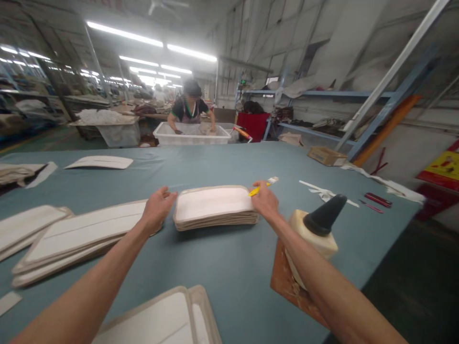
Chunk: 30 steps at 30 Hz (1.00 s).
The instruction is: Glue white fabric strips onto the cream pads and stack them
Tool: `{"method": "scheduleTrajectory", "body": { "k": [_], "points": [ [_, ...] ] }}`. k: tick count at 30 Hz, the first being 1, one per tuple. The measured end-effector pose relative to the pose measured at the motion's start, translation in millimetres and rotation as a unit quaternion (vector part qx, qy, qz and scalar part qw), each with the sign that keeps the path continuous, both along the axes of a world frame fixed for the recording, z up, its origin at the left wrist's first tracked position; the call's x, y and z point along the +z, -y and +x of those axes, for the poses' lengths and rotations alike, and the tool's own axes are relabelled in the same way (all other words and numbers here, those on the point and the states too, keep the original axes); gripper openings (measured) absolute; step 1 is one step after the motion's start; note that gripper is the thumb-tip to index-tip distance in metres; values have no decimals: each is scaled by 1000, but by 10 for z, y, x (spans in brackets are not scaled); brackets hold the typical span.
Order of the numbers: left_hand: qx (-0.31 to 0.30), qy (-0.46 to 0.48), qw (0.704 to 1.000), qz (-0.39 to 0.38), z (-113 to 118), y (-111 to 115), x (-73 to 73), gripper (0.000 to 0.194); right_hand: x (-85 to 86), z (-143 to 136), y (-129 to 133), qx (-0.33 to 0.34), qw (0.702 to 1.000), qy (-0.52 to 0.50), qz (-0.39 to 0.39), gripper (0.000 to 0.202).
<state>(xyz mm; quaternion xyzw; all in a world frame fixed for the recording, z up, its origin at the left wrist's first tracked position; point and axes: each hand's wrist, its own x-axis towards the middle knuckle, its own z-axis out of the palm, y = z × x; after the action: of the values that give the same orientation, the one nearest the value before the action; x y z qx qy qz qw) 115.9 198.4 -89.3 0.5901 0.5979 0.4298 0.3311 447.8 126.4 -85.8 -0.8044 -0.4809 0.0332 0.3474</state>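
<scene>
A neat stack of white panels with beige edges (215, 203) lies in front of me on the blue-green table. My left hand (158, 209) is beside its left end, fingers apart and holding nothing; whether the fingertips touch the stack I cannot tell. At the right end, my right hand (265, 199) is closed on a small brush with a yellow handle (254, 191), its pale bristles pointing away from me. Under my right forearm stands a cream plastic bottle with a black cone-shaped top (324, 217), on a brown stained board (281, 272).
More panel stacks lie at left (89, 231) and near the front edge (154, 320). One curved panel (100, 162) lies farther back. White strips (322, 193), a red tool (378, 199) and a cardboard box (326, 155) are at right. A person stands behind a white bin (193, 139).
</scene>
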Motion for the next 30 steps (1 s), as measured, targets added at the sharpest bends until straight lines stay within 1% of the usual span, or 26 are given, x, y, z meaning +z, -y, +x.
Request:
{"method": "scheduleTrajectory", "body": {
  "k": [2, 5, 7, 8, 10, 12, 14, 15, 17, 19, 21, 23, 25, 27, 30],
  "points": [
    [-21, -47, 998, -18, -116, -13, -37, 43, -92, 19, 9, -2, 1000, 14, -8, 34],
    [-63, -122, 989, -46, -322, 102, -67, 48, -216, 10, 23, 13, 1000, 23, -15, 32],
    [-117, -164, 977, -72, -435, 249, -73, 55, -272, -6, 27, 17, 999, 28, -16, 32],
    [-155, -181, 967, -88, -473, 331, -75, 59, -286, -12, 29, 17, 999, 31, -15, 34],
    [-249, -206, 938, -124, -501, 488, -82, 62, -281, -13, 38, 14, 999, 43, -9, 36],
    [-346, -214, 901, -152, -459, 610, -103, 59, -228, -2, 46, 15, 998, 60, -5, 38],
    [-414, -212, 870, -163, -370, 683, -141, 52, -130, 2, 31, 27, 997, 76, -7, 38],
    [-433, -211, 862, -161, -320, 703, -163, 49, -69, -8, 6, 41, 996, 84, -11, 37],
    [-448, -213, 855, -151, -236, 718, -206, 45, 61, -71, -99, 85, 991, 98, -23, 33],
    [-452, -215, 854, -142, -185, 716, -239, 43, 185, -201, -285, 144, 982, 116, -36, 29],
    [-459, -216, 851, -138, -160, 707, -261, 42, 281, -392, -540, 203, 968, 135, -54, 26],
    [-470, -214, 845, -138, -137, 690, -278, 41, 339, -620, -824, 254, 952, 151, -80, 25],
    [-484, -209, 838, -139, -99, 659, -293, 40, 357, -854, -1088, 291, 936, 161, -113, 30],
    [-496, -199, 834, -137, -49, 612, -301, 40, 342, -1062, -1292, 320, 921, 168, -146, 39],
    [-503, -172, 838, -120, 16, 527, -287, 44, 280, -1279, -1459, 351, 900, 170, -194, 51]
  ]
}}
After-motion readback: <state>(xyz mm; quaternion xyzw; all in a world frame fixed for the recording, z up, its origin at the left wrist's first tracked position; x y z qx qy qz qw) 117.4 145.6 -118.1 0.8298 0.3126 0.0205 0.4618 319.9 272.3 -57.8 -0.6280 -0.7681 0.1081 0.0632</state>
